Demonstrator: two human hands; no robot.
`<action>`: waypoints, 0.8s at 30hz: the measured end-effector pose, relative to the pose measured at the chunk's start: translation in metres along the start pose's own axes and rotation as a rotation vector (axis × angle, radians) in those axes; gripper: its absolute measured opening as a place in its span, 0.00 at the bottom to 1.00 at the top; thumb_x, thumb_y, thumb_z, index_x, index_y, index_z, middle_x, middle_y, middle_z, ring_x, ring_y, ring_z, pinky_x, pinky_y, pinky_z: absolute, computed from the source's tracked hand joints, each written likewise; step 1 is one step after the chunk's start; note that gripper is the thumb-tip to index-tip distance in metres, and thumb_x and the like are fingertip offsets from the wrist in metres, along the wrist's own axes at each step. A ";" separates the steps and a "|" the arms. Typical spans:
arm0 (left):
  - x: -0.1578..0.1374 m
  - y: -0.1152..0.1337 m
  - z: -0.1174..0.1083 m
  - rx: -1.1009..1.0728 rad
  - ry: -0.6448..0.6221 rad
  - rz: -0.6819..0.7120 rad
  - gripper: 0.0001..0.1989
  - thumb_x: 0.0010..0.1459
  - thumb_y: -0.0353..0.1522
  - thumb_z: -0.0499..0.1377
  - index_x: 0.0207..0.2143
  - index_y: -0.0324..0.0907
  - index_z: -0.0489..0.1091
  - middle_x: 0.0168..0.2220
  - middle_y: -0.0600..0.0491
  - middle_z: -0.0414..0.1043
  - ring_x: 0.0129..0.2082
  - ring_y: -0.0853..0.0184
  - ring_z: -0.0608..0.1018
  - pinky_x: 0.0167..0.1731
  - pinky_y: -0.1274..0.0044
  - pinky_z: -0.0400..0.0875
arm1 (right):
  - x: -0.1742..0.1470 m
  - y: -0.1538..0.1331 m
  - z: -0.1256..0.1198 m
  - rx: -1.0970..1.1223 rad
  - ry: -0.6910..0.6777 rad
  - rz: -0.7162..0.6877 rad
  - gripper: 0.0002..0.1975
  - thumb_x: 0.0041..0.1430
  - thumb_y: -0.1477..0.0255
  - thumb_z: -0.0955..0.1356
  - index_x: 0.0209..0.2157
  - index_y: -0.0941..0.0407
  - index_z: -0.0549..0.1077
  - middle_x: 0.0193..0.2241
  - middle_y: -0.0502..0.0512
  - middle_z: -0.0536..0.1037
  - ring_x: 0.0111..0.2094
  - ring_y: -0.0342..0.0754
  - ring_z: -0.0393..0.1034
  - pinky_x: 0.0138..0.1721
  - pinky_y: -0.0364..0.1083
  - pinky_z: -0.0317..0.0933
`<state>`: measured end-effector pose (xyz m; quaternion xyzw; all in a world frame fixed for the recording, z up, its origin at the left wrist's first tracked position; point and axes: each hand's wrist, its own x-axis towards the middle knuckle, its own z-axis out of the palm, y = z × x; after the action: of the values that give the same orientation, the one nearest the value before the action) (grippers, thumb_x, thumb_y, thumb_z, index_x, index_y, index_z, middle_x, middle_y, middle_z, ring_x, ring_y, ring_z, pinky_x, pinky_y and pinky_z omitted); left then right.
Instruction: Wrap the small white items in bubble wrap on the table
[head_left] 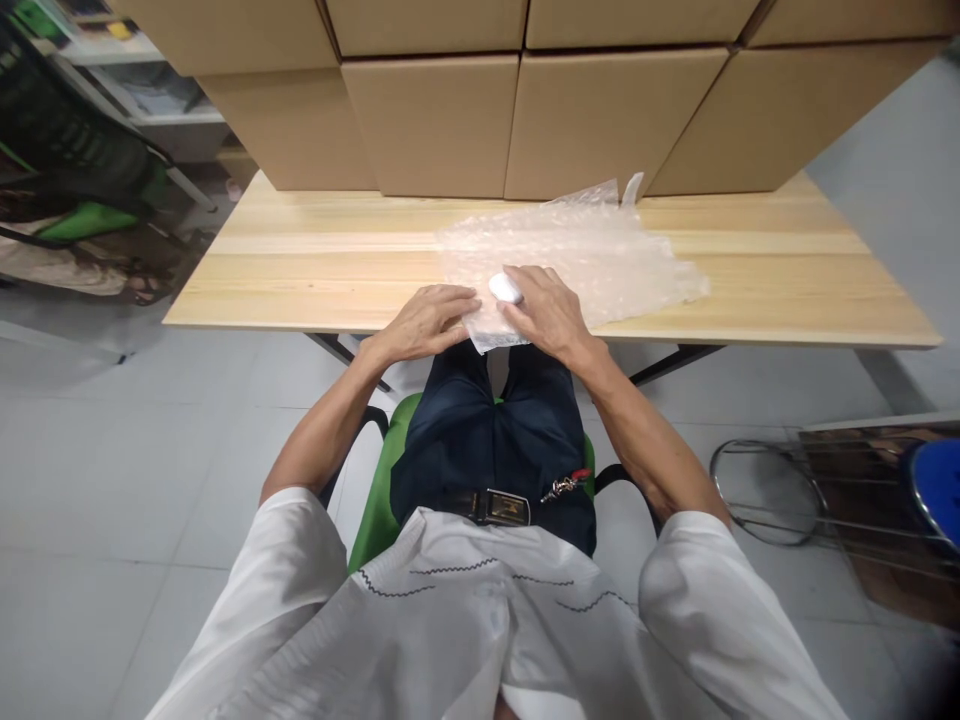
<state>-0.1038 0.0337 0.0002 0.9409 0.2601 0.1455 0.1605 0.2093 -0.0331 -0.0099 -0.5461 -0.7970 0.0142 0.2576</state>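
A crinkled clear sheet of bubble wrap (600, 250) lies on the wooden table, its near corner hanging a little over the front edge. On its near part sits a small white rounded object (505, 288), whose exact kind I cannot make out. My right hand (550, 315) is curled round the object's right side, thumb in front and fingers behind. To the left, my left hand (431, 322) rests with fingers stretched out, fingertips touching the wrap's near left corner. A short gap separates those fingertips from the white object.
Stacked cardboard boxes (439, 125) stand along the back of the wooden table (315, 265). At left are a dark chair (67, 130) and part of another person's leg (60, 268). A blue-topped stool (937, 485) lies at right. My legs are under the table edge.
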 end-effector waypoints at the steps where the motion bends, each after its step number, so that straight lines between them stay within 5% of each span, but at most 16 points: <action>1: 0.002 0.000 0.002 0.003 0.024 0.011 0.34 0.88 0.53 0.59 0.80 0.44 0.84 0.83 0.34 0.81 0.82 0.38 0.81 0.84 0.44 0.72 | 0.002 -0.004 0.001 -0.014 -0.008 0.016 0.31 0.89 0.57 0.66 0.81 0.55 0.78 0.74 0.72 0.86 0.72 0.76 0.78 0.76 0.72 0.73; 9: 0.028 0.010 0.016 0.207 0.136 0.044 0.21 0.84 0.38 0.60 0.64 0.49 0.93 0.60 0.37 0.90 0.63 0.41 0.86 0.69 0.42 0.78 | 0.000 -0.003 -0.001 -0.105 0.018 0.080 0.20 0.86 0.67 0.68 0.70 0.53 0.85 0.65 0.72 0.88 0.68 0.74 0.78 0.69 0.69 0.76; 13: 0.043 0.015 0.025 0.211 0.144 0.146 0.20 0.87 0.40 0.59 0.64 0.48 0.91 0.68 0.37 0.90 0.73 0.40 0.84 0.81 0.36 0.74 | -0.010 0.016 -0.003 -0.100 0.081 0.119 0.20 0.87 0.64 0.68 0.69 0.51 0.85 0.64 0.69 0.89 0.66 0.73 0.78 0.69 0.69 0.76; 18: 0.063 0.017 0.030 0.060 0.103 0.277 0.28 0.92 0.49 0.56 0.75 0.44 0.84 0.81 0.35 0.83 0.88 0.43 0.77 0.89 0.44 0.71 | -0.018 0.027 -0.007 0.001 0.072 0.079 0.24 0.90 0.61 0.65 0.73 0.52 0.85 0.67 0.68 0.90 0.67 0.71 0.80 0.73 0.69 0.75; 24: 0.085 0.027 0.000 -0.056 0.078 0.201 0.32 0.92 0.52 0.50 0.66 0.42 0.86 0.67 0.35 0.91 0.65 0.48 0.92 0.71 0.55 0.87 | -0.023 0.029 -0.015 0.131 -0.011 0.028 0.27 0.89 0.60 0.65 0.77 0.49 0.84 0.74 0.64 0.89 0.69 0.71 0.83 0.74 0.69 0.76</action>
<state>-0.0225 0.0574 0.0268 0.9510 0.1663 0.2048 0.1610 0.2465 -0.0454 -0.0145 -0.5393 -0.7878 0.0729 0.2884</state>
